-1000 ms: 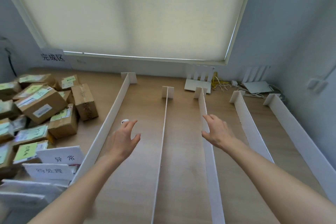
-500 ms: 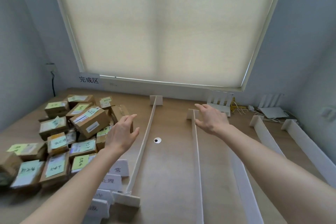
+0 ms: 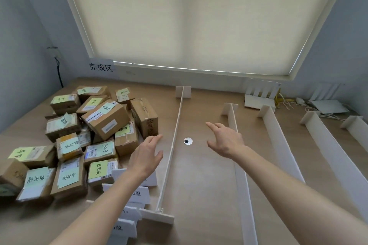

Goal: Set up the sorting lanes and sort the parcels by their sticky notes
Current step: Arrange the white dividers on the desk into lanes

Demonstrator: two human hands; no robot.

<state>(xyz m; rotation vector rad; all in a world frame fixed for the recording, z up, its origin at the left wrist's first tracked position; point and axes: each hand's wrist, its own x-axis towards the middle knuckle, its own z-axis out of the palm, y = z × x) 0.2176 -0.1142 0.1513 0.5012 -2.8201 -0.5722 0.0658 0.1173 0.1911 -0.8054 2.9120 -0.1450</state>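
A heap of brown cardboard parcels (image 3: 103, 121) with green and yellow sticky notes lies on the left of the wooden table (image 3: 201, 185). Several long white lane dividers stand upright on the table: the leftmost divider (image 3: 173, 145), a second divider (image 3: 239, 171), and more to the right (image 3: 278, 141). My left hand (image 3: 146, 155) hovers open just left of the leftmost divider, above white label cards (image 3: 137, 193). My right hand (image 3: 225, 139) hovers open between the first and second dividers. Neither hand holds anything.
A sign with black characters (image 3: 101, 67) hangs on the wall behind the parcels. A round cable grommet (image 3: 188, 141) sits in the table between my hands. White routers (image 3: 258, 97) and cables lie at the back right by the window blind.
The view has swung left and the parcel heap has come into fuller view. Both hands have shifted left across the dividers; my right hand left the third divider and now hovers beside the first lane.
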